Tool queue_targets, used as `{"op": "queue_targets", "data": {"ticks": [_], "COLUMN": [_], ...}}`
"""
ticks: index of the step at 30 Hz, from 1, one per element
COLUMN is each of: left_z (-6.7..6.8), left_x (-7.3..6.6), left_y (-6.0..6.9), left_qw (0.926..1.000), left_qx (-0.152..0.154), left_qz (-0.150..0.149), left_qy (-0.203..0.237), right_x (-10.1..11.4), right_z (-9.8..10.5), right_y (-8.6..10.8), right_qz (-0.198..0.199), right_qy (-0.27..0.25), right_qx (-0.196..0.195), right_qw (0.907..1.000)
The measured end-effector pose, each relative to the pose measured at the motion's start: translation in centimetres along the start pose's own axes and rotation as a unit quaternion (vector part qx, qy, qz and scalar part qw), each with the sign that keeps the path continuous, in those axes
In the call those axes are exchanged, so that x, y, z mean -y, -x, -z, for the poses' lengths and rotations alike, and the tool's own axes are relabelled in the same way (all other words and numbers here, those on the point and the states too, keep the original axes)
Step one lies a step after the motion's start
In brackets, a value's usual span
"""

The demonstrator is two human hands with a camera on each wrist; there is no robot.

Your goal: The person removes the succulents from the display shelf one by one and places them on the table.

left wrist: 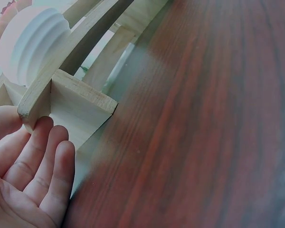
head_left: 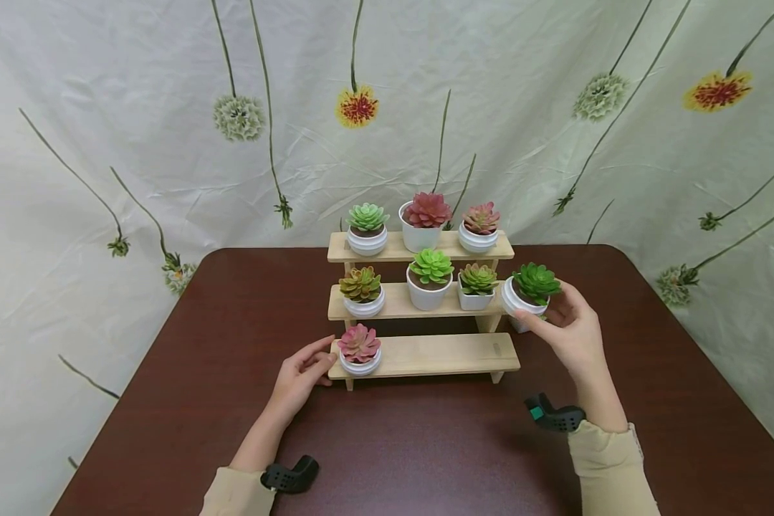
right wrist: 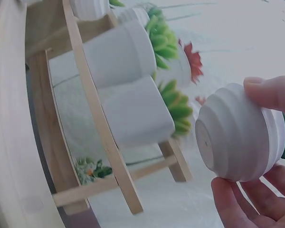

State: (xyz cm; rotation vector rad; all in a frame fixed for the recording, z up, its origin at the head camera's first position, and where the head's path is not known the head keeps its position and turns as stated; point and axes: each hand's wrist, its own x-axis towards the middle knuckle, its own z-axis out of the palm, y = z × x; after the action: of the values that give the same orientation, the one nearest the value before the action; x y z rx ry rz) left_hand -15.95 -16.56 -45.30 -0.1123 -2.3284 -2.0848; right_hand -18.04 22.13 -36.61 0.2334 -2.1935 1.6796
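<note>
"What are the fingers at?"
"The right hand [head_left: 572,326] pinches a ribbed white pot [right wrist: 237,135] with a dark-green succulent [head_left: 537,283], off the shelves, just beside the right end of the middle shelf [head_left: 396,302]; the left hand [head_left: 299,374] grips the left end of the bottom shelf [head_left: 448,356]."
"How far along?"
"Seven other pots [head_left: 429,295] look placed: three on the top shelf [head_left: 396,251], three middle, one bottom; the held one isn't yet."
</note>
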Motion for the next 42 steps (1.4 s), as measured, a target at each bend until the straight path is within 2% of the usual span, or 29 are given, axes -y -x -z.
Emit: {"op": "queue_targets", "data": {"ticks": [1,3,4,6,7,8,9,11,13,14,16,17,22,23,24,26,31,32,34,38,42], "left_z": [0.0,0.0,0.0,0.0,0.0,0.0,0.0,0.0,0.0,0.0,0.0,0.0,0.0,0.0,0.0,0.0,0.0,0.0,0.0,0.0,0.0], "left_x": [0.0,0.0,0.0,0.0,0.0,0.0,0.0,0.0,0.0,0.0,0.0,0.0,0.0,0.0,0.0,0.1,0.1,0.1,0.1,0.1,0.1], "left_y": [0.0,0.0,0.0,0.0,0.0,0.0,0.0,0.0,0.0,0.0,0.0,0.0,0.0,0.0,0.0,0.0,0.0,0.0,0.0,0.0,0.0], "left_qw": [1.0000,1.0000,1.0000,1.0000,1.0000,1.0000,1.0000,1.0000,1.0000,1.0000,1.0000,1.0000,1.0000,1.0000,1.0000,1.0000,1.0000,1.0000,1.0000,1.0000,1.0000], "left_qx": [0.000,0.001,0.000,0.001,0.001,0.001,0.001,0.001,0.001,0.001,0.002,0.002,0.001,0.002,0.002,0.003,0.003,0.003,0.003,0.002,0.003], "left_qz": [0.000,0.000,0.000,-0.002,-0.001,-0.001,-0.001,-0.001,-0.001,-0.001,-0.002,-0.002,-0.002,-0.002,-0.003,-0.004,-0.004,-0.004,-0.003,-0.002,-0.003], "left_qy": [-0.001,-0.002,-0.003,-0.003,-0.003,-0.003,-0.003,-0.003,-0.002,-0.002,-0.001,0.000,0.002,0.002,0.003,0.004,0.005,0.006,0.006,0.005,0.004], "right_x": [-0.8,-1.4,-2.5,-4.0,-5.3,-5.8,-7.1,-9.2,-11.4,-11.8,-11.9,-11.7,-5.1,-4.3,-3.7,-4.8,-12.7,-14.0,-16.0,-16.6,-14.0], "right_z": [0.3,0.8,1.1,1.7,2.1,2.4,2.8,3.6,4.2,4.5,4.7,4.7,3.5,3.3,3.2,3.5,5.5,5.8,6.2,6.4,5.9], "right_y": [-0.2,-0.4,-0.7,-1.1,-1.4,-1.6,-1.9,-2.4,-2.9,-3.0,-3.1,-3.0,-1.5,-1.3,-1.2,-1.4,-3.0,-3.2,-3.6,-3.5,-2.8], "right_qz": [0.006,-0.001,0.001,0.001,-0.001,-0.009,-0.009,-0.019,-0.026,-0.030,-0.042,-0.043,-0.081,-0.089,-0.099,-0.105,-0.094,-0.094,-0.090,-0.099,-0.126], "right_qy": [-0.019,-0.019,-0.033,-0.030,-0.049,-0.025,-0.041,-0.020,-0.020,0.005,0.022,0.013,0.009,0.004,0.021,0.013,0.016,0.025,0.007,0.029,0.039], "right_qx": [-0.008,-0.019,-0.026,-0.036,-0.044,-0.048,-0.056,-0.067,-0.079,-0.081,-0.088,-0.095,-0.114,-0.122,-0.124,-0.131,-0.145,-0.147,-0.155,-0.169,-0.170], "right_qw": [0.9998,0.9996,0.9991,0.9989,0.9978,0.9985,0.9975,0.9974,0.9963,0.9962,0.9950,0.9945,0.9901,0.9885,0.9871,0.9858,0.9848,0.9843,0.9838,0.9801,0.9767]}}
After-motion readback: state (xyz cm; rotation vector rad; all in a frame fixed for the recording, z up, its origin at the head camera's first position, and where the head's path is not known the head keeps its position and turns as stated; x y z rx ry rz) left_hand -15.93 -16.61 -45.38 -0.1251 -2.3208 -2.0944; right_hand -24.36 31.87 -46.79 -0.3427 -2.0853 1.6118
